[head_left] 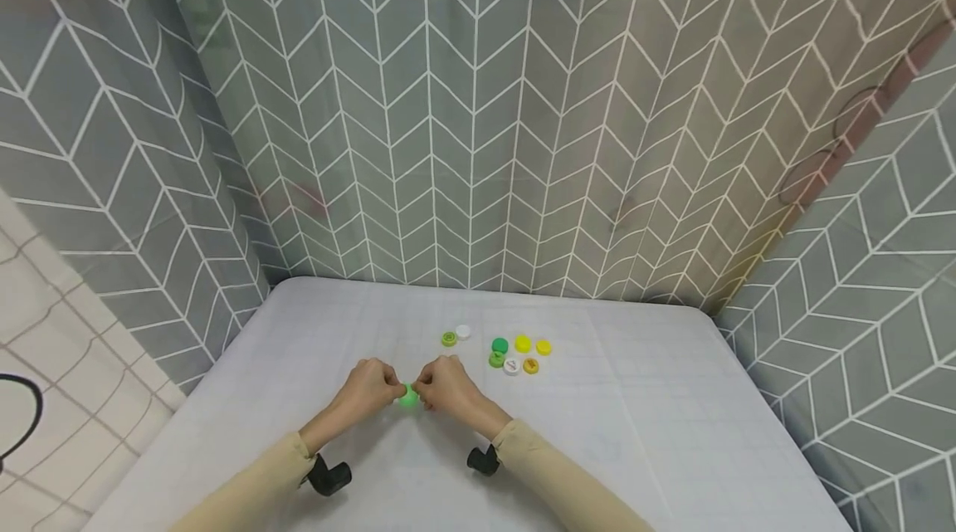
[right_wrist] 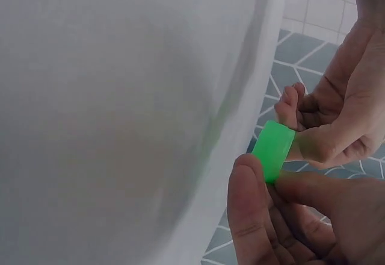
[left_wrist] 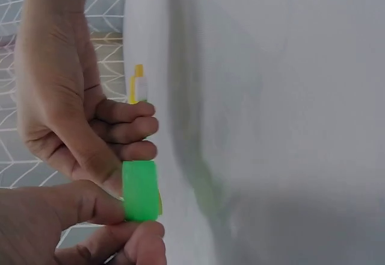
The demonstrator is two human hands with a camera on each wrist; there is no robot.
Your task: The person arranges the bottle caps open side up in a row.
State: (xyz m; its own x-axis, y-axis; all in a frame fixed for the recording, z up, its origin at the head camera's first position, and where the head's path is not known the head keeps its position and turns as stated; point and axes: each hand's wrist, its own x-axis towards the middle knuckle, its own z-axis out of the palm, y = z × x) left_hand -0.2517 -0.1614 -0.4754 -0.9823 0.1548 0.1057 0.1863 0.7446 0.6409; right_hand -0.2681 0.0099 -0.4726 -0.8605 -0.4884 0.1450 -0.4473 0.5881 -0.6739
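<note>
A bright green bottle cap [head_left: 408, 397] is held between both hands, a little above the white table. My left hand [head_left: 368, 389] pinches its left side with thumb and fingertips. On the opposite side, my right hand [head_left: 451, 392] grips it the same way. In the left wrist view the green cap [left_wrist: 139, 190] appears edge-on, with its smooth side wall showing. The right wrist view shows the cap [right_wrist: 274, 150] tilted, the right thumb and a finger at its lower end and the left thumb by its upper end.
Beyond the hands, a light green cap [head_left: 449, 339] lies beside a white cap [head_left: 463, 333]. Farther right is a group of several caps, including a dark green one [head_left: 499, 345], a yellow one [head_left: 523, 344] and a white one [head_left: 511, 366]. Patterned curtains [head_left: 478, 117] surround the table [head_left: 657, 416].
</note>
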